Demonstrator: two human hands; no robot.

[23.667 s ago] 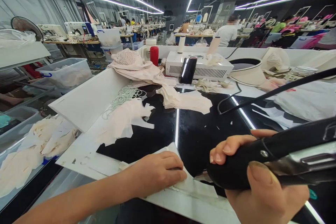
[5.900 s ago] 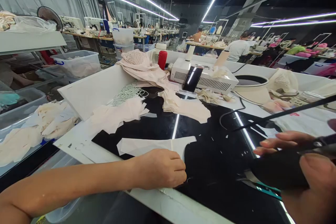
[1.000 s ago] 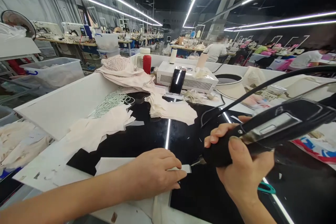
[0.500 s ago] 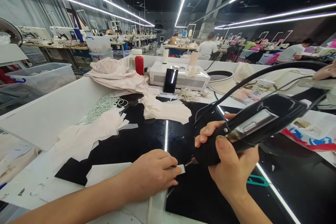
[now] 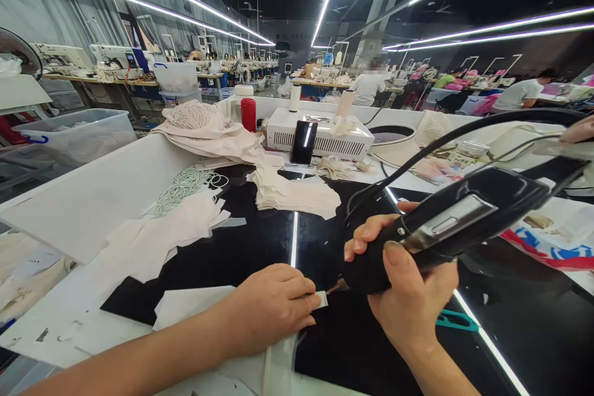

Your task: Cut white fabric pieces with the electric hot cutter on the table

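My right hand [image 5: 413,291] is wrapped round a black handheld power tool [image 5: 455,216] with a silver panel and a cable at its rear. The tool's narrow metal tip [image 5: 338,287] points left, close to the edge of a small white piece [image 5: 322,299]. Under the closed fingers of my left hand [image 5: 278,300], that piece is held low over the glossy black board [image 5: 260,247]; most of it is hidden. A larger white sheet [image 5: 185,304] lies beneath my left wrist. Just beyond my right wrist is a teal plastic-looking item [image 5: 457,320].
Cream fabric pieces [image 5: 297,192] are stacked ahead, with more white pieces [image 5: 171,229] and pale green cord [image 5: 185,189] to the left. Behind stand a phone [image 5: 304,142] and a vented white box [image 5: 278,130]. Part of a hand [image 5: 579,130] shows at the right edge.
The view has shifted very slightly. Both hands and the power tool hold almost the same positions, the tip still beside the small white piece.
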